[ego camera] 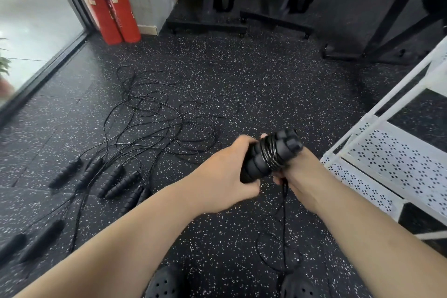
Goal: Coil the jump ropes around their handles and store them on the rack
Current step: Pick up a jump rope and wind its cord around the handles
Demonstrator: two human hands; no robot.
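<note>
Your left hand has its fingers clenched round the lower end of the paired black handles, held out in front of you over the floor. Your right hand is wrapped round the upper end, where a few turns of rope already sit. The spare rope hangs from between your hands down to the floor by your shoes. The other jump ropes lie in a tangle to your left, handles in a rough row. The white rack is just to your right.
</note>
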